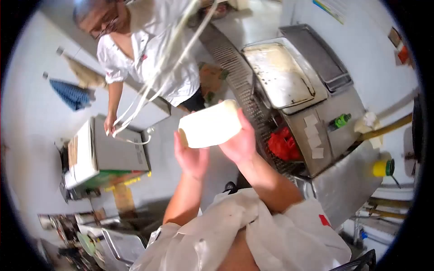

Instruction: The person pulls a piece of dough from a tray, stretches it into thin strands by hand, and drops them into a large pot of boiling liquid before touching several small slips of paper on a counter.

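A pale, rounded rectangular block (210,123) is held up in front of me, over the floor. My left hand (191,156) grips its lower left end, with the fingers partly behind it. At its right end, my right hand (240,137) holds the side and underside. The block looks overexposed, so I cannot make out its surface or what it is made of. Beyond it stands a co-worker (149,49) in a white shirt, whose hand (110,125) holds a looped white cord (156,77).
Right of me is a metal counter (341,180) with a green bottle (340,121) and large trays (282,74). A red bag (284,143) lies beside it. White boxes (120,144) stand at the left. A floor grate (230,58) runs past the counter.
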{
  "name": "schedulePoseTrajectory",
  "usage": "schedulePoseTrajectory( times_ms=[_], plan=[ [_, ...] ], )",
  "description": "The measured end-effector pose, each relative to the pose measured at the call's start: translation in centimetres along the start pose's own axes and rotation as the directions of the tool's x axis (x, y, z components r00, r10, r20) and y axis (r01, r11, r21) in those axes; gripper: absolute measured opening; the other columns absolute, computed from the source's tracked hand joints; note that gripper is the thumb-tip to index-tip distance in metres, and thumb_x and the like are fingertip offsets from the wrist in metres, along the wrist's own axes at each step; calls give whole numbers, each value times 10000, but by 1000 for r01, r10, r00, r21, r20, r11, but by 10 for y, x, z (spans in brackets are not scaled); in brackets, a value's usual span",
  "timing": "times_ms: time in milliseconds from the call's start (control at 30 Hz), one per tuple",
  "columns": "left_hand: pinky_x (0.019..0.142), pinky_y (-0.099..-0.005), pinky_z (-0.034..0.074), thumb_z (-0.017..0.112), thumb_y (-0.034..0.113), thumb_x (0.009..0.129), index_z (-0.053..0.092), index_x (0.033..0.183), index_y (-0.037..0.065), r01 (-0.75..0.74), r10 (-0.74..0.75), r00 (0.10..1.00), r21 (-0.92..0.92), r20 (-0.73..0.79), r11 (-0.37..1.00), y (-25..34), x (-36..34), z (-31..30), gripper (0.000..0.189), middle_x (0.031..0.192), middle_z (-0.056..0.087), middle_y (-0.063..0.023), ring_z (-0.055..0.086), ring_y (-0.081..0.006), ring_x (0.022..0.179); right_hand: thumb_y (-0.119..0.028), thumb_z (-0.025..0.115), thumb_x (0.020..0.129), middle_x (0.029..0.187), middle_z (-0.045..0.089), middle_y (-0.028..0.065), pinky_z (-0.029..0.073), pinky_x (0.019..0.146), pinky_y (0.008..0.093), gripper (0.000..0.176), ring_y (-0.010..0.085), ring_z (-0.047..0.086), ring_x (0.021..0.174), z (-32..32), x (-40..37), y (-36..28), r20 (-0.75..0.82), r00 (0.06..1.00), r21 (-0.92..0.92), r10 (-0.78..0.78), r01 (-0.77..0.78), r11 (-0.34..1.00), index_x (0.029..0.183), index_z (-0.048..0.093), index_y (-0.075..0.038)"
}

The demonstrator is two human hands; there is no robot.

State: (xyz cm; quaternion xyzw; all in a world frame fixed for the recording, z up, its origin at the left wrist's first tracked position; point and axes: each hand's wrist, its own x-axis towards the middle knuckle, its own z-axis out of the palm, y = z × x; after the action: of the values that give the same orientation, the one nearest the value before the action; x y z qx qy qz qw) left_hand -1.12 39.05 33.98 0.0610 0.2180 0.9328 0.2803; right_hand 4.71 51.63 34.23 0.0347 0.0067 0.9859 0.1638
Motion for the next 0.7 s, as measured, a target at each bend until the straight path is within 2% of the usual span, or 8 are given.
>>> schedulePoseTrajectory(
  times_ms=[67,200,333,433,500,600,633,700],
  plan=[
    [1025,-426,447,476,351,1005,553,1279,63,-39,33,997,-86,-74,996,29,-33,-9,405,1284,607,-83,566,-256,1201,-403,436,1011,1336,567,82,337,1096,432,482,243,499,1260,8,-21,30,-4,998,7,67,-67,998,1343,508,-61],
    [1054,-435,425,526,306,993,602,1193,86,-188,173,976,-112,-129,976,76,-87,-15,308,1245,625,-78,563,-240,1196,-359,465,1009,1238,639,58,368,1074,449,396,229,559,1192,22,-43,26,51,977,-38,206,-204,978,1272,581,-87],
    [1021,-460,450,495,398,998,590,1202,109,-509,503,858,-36,-103,860,119,-175,-26,366,1275,600,-91,565,-238,1187,-345,437,1026,1095,648,22,456,991,409,319,189,606,1075,47,-78,35,-131,947,-102,292,-306,947,1167,586,-100],
    [1010,-451,463,496,376,1003,555,1255,109,-484,479,873,-45,-96,874,73,-217,11,371,1271,597,-100,567,-247,1182,-346,426,1032,1105,636,19,455,989,405,328,181,594,1078,54,-97,48,-144,903,-83,405,-418,904,1164,585,-92],
    [990,-386,479,516,319,1002,548,1248,102,-469,444,814,27,-375,883,39,-238,14,329,1262,602,-93,577,-225,1156,-355,448,1024,1101,626,22,452,988,398,332,183,585,1077,57,-111,53,-190,850,-70,492,-511,856,1164,584,-85],
    [971,-338,490,517,221,1005,598,1149,37,-595,538,651,80,-536,800,23,-283,-6,247,1107,659,-45,619,-174,1041,-371,506,999,1110,631,45,433,1003,385,345,201,584,1076,45,-134,49,-192,810,-105,554,-578,809,1155,589,-74],
    [981,-355,486,535,203,996,611,1136,34,-589,561,690,94,-457,802,24,-312,-8,232,1093,663,-56,624,-189,1035,-371,506,999,1110,631,45,433,1003,385,345,201,584,1076,39,-140,44,-197,792,-96,578,-602,792,1155,589,-74],
    [989,-366,487,546,180,988,607,1135,25,-616,606,587,190,-537,765,20,-369,-7,222,1093,661,-67,623,-200,1044,-377,510,996,1116,637,54,428,1010,380,355,204,581,1092,26,-147,35,-229,774,-197,590,-630,751,1142,595,-65]
  ],
)
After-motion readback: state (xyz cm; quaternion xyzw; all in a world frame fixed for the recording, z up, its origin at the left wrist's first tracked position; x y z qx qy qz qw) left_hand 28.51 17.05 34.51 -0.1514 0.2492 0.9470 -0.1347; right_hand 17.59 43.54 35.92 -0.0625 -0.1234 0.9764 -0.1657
